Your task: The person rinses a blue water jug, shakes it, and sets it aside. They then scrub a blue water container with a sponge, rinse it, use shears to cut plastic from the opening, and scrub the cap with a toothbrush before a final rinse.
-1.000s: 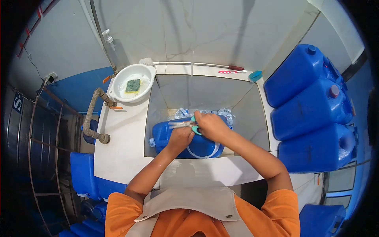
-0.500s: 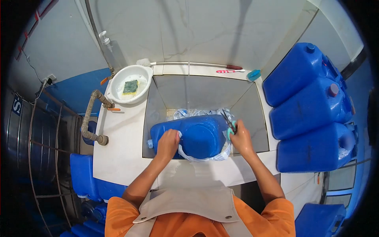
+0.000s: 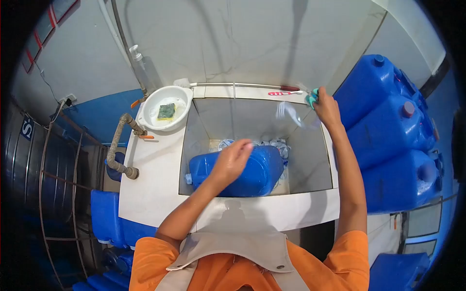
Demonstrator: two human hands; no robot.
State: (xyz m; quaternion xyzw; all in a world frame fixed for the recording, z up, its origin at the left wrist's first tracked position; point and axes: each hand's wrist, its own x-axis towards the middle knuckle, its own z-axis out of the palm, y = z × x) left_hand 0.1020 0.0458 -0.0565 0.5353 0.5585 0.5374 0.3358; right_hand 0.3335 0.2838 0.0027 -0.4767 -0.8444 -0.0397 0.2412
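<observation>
A blue jug (image 3: 267, 169) lies on its side in the grey sink, its pale cap (image 3: 189, 179) toward the left wall. Over its middle is my left hand (image 3: 230, 162), with fingers stretched out and nothing visible in them. My right hand (image 3: 326, 107) is at the sink's back right corner, closed on teal-handled scissors (image 3: 313, 99); the blades are hard to make out. A blurred strip of clear plastic (image 3: 291, 114) hangs in the air over the sink, left of my right hand. Crumpled plastic wrap (image 3: 277, 145) lies behind the jug.
A white basin (image 3: 182, 116) with a green and yellow sponge (image 3: 166, 111) stands at the back left, near a pump bottle (image 3: 141, 65) and a pipe (image 3: 114, 150). A long-handled brush (image 3: 233, 84) and a pink brush (image 3: 281, 93) lie behind the sink. Several blue jugs (image 3: 403, 179) stand right.
My right hand has moved up and back with the scissors. The plastic strip has left the jug and is in the air. My left hand has shifted right and its fingers have opened.
</observation>
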